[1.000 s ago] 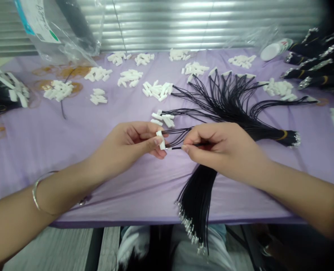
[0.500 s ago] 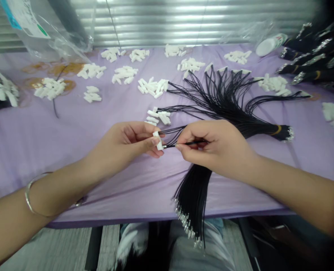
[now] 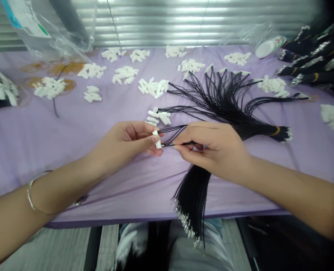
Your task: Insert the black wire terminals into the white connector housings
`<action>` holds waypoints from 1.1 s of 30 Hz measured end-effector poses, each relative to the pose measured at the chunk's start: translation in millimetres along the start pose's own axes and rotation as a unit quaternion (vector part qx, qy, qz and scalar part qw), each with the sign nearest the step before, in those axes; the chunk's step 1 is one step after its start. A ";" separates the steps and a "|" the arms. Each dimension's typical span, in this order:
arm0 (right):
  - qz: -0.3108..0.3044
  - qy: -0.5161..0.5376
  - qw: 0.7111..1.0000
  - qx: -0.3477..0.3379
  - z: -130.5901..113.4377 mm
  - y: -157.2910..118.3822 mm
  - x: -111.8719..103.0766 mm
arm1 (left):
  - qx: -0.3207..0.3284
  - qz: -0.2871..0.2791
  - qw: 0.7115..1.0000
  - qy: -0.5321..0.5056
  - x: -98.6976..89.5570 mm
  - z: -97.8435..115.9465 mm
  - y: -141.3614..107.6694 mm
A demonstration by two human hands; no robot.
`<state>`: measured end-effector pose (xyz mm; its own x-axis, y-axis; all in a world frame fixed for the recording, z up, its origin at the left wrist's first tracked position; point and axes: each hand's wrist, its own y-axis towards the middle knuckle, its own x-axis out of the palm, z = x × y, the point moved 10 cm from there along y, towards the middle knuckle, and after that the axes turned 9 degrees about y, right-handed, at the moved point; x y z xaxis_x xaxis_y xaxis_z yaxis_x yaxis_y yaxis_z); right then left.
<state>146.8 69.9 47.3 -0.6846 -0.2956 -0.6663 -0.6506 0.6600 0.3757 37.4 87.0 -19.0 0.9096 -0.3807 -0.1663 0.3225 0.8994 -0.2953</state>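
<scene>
My left hand (image 3: 135, 140) pinches a small white connector housing (image 3: 158, 142) between thumb and fingers. Several thin black wires run from its right side toward my right hand (image 3: 209, 145). The fingers of my right hand are closed on a black wire (image 3: 169, 145), whose metal end meets the lower end of the housing; how deep it sits cannot be made out. Below my right hand, a bundle of black wires (image 3: 196, 192) with silver metal terminals hangs over the table's front edge. Another bundle (image 3: 240, 118), tied with a yellow band, lies behind, with white housings on its far ends.
Several small piles of white housings (image 3: 152, 87) lie across the purple tablecloth (image 3: 122, 180). At the back left stands a clear plastic bag (image 3: 54, 34). More banded wire bundles (image 3: 310, 60) lie at the right, beside a white round container (image 3: 268, 47). Yellow rubber bands (image 3: 62, 69) lie at the left.
My right hand has moved slightly left, bringing the wire's metal end closer against the housing. The housing in my left hand has shifted very little.
</scene>
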 end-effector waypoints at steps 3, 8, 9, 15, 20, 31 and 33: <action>0.001 0.002 1.000 0.006 0.4 0.4 0.4 | -0.005 0.006 1.000 0.002 -1.0 0.0 -0.1; 0.020 0.022 0.998 0.059 12.9 0.7 1.7 | 0.006 0.007 0.999 0.033 1.1 1.3 -0.4; 0.023 0.028 0.997 0.062 15.0 0.8 2.6 | 0.010 0.011 0.999 0.040 0.9 1.1 -0.5; 0.023 0.060 0.994 0.085 23.6 1.0 9.5 | 0.025 0.016 0.997 0.067 2.9 1.7 -2.5; 0.025 0.038 0.997 0.067 15.4 -0.5 11.1 | 0.020 0.023 0.999 0.025 4.6 -0.3 -1.4; 0.014 0.022 0.998 0.056 15.5 -0.8 14.5 | 0.013 0.017 1.000 0.013 5.1 -10.3 2.7; 0.010 0.021 0.998 0.055 15.7 -0.4 15.3 | 0.012 0.019 1.000 0.003 4.5 -10.9 3.2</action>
<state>141.7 75.9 26.9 -0.7112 -0.3094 -0.6313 -0.5989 0.7369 0.3136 39.7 85.8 -30.9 0.9194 -0.3482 -0.1828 0.2949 0.9179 -0.2653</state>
